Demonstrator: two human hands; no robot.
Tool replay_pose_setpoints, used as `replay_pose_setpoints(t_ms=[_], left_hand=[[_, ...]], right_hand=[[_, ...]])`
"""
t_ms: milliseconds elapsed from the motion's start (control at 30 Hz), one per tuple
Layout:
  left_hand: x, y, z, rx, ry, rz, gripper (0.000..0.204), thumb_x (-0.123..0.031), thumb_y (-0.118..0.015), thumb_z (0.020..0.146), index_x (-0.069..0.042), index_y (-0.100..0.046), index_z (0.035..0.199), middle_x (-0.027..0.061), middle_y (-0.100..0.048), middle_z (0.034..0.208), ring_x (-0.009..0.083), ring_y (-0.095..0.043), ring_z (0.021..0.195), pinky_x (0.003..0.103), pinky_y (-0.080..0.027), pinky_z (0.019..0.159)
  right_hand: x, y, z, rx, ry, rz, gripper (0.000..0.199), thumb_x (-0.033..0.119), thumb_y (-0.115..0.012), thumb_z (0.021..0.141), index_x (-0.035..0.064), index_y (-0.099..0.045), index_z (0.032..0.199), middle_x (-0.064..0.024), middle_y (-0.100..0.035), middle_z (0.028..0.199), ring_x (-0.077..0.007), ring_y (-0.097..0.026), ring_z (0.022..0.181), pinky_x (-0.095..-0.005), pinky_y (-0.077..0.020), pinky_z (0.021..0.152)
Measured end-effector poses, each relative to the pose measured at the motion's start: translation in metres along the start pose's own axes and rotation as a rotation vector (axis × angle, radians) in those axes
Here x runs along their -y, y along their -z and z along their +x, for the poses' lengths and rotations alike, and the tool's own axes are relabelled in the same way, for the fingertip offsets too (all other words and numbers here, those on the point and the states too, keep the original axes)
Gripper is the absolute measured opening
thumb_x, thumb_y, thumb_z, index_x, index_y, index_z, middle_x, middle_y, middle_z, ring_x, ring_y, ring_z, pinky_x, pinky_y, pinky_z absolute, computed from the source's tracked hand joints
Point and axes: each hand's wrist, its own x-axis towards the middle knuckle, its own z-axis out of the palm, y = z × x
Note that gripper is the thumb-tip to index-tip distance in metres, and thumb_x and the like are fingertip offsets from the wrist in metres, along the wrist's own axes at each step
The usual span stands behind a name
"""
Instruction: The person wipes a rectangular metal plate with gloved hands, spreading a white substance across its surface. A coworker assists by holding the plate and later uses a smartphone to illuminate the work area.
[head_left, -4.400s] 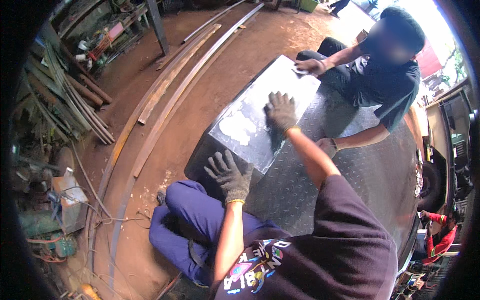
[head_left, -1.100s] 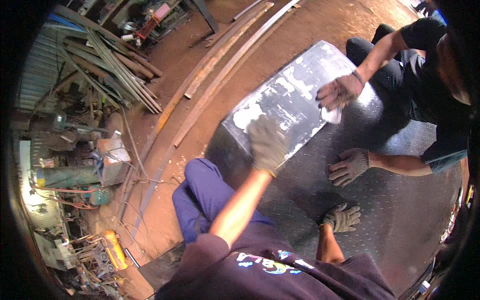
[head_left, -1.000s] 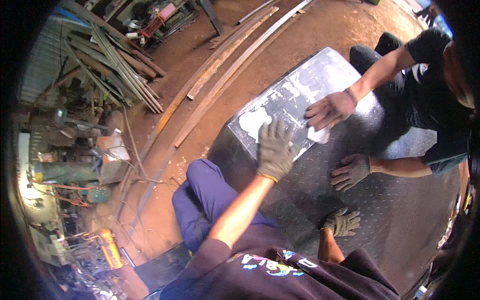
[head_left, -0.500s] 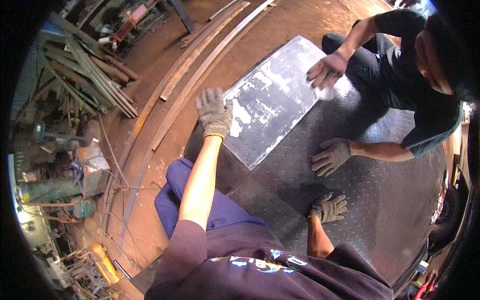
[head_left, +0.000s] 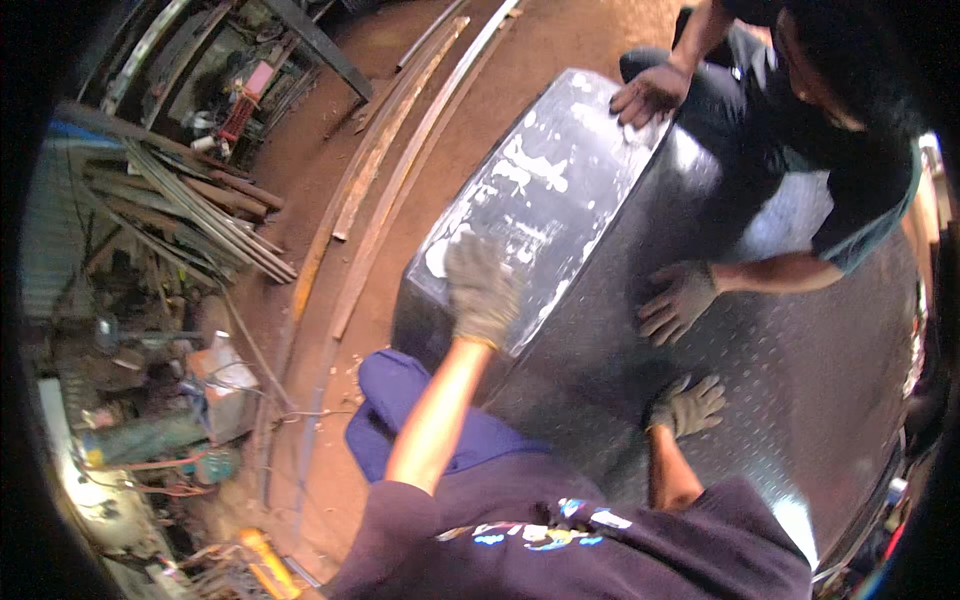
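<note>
My left hand [head_left: 482, 290], in a grey knit work glove, lies flat with fingers stretched out on the near left part of a dark rectangular panel [head_left: 590, 180] with white smeared patches. It is slightly blurred, and what is under the palm is hidden. My right hand [head_left: 688, 405], gloved alike, rests with fingers apart on a black, raised-pattern surface [head_left: 600, 400]. Across from me a crouching person presses one gloved hand [head_left: 650, 95] on the panel's far right corner, over a whitish wad [head_left: 642, 132]. That person's other gloved hand [head_left: 678, 300] leans on the black surface.
Long metal and wooden strips [head_left: 400, 170] lie on the brown floor to the left. Beyond them are a pile of pipes and bars [head_left: 200, 210], a cluttered heap of tools with cables [head_left: 180, 440], and a yellow tool [head_left: 268, 565] at the lower left.
My left hand has moved from the panel's left edge rightward and nearer, onto its surface. The other person's hand with the whitish wad has slid toward the far corner. The view has shifted a little.
</note>
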Motion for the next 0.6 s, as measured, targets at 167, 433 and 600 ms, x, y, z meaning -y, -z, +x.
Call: replay_pose_setpoints(t_ms=[167,433,600], left_hand=[[-0.055,0.075,0.004,0.28,-0.158,-0.225,0.069,-0.042,-0.048,0.105,-0.002,-0.043,0.161,0.0317,-0.034,0.167,0.0469,-0.031,0.156,0.061,-0.011,0.131],[-0.088,0.077,0.009,0.271,-0.139,-0.273,0.071,-0.043,-0.058,0.103,0.0,-0.046,0.158,0.0306,-0.038,0.164,0.0494,-0.033,0.154,0.061,-0.016,0.13],[-0.083,0.059,0.003,0.245,-0.183,-0.259,0.072,-0.043,-0.057,0.104,0.001,-0.043,0.159,0.0286,-0.036,0.166,0.0483,-0.028,0.157,0.061,-0.012,0.132]], right_hand=[[-0.019,0.0,0.018,0.039,-0.032,-0.011,0.07,0.056,-0.051,0.105,0.0199,-0.042,0.164,-0.0115,-0.042,0.169,-0.0367,-0.035,0.157,-0.0643,-0.021,0.127],[-0.019,-0.006,0.01,0.073,-0.032,-0.008,0.072,0.056,-0.049,0.105,0.0204,-0.037,0.167,-0.0123,-0.036,0.173,-0.0368,-0.029,0.16,-0.0639,-0.0155,0.129],[-0.017,-0.002,0.012,0.048,-0.023,-0.01,0.072,0.056,-0.048,0.106,0.0183,-0.038,0.166,-0.013,-0.037,0.172,-0.0374,-0.03,0.16,-0.0635,-0.0164,0.129]])
